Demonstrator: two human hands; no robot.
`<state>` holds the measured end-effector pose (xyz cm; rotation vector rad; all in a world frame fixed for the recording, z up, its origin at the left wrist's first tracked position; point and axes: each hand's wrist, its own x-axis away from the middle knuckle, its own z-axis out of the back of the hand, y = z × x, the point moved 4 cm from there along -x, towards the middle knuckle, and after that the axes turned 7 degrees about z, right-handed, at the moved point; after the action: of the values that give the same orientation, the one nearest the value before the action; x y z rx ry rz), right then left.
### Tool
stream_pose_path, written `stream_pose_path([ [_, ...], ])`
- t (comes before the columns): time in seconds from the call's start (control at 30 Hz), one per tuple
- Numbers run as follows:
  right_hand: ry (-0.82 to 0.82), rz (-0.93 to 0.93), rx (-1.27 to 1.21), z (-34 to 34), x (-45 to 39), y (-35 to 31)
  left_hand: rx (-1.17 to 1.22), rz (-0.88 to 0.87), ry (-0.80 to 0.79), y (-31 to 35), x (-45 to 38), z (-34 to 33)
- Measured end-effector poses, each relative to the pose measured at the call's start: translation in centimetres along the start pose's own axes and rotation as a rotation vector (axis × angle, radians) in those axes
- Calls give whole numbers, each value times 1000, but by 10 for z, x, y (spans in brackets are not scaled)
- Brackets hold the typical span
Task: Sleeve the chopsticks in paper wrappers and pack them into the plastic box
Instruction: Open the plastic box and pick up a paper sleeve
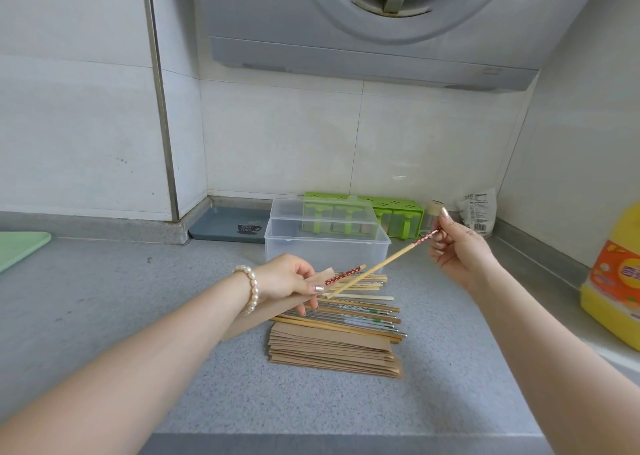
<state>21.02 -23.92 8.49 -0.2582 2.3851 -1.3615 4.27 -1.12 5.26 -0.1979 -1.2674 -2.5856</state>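
Two chopsticks are in my hands right now. One chopstick (384,264) is pinched at its red patterned end by my right hand (460,250), fingers curled round it, and it slants down toward the left with its bare tip hovering just over the pile. The other chopstick (346,274) sits partly inside a brown paper wrapper (277,311), only its red patterned end poking out, and my left hand (287,278) grips that wrapper with thumb on top and fingers underneath (a pearl bracelet (250,288) circles that wrist).

Below them, on the grey counter (138,299), lies a loose pile of chopsticks (367,311), wooden and metal ones mixed, resting across the far edge of a stack of paper wrappers (332,352). Just behind the pile stands the clear plastic box (327,247), lid off; I cannot tell whether anything is in it. Its lid (322,209) appears to be propped behind it.

Farther back against the tiled wall are a green seasoning rack (391,212), a grey-blue tray (228,224), a small jar (434,212) and a white packet (479,212). A yellow oil bottle (613,281) stands at the right edge, a green board (20,247) at the left, and a range hood (381,32) hangs overhead.
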Motion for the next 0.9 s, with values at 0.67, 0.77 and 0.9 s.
stream_pose_path([
  [0.67, 82, 51, 195, -8, 17, 5, -20, -24, -6, 8, 9, -9],
  [0.77, 31, -55, 215, -21, 29, 22, 18, -59, 3, 12, 10, -11],
  [0.9, -24, -170, 193, -41, 46, 47, 8, -82, 20, 20, 12, -15],
])
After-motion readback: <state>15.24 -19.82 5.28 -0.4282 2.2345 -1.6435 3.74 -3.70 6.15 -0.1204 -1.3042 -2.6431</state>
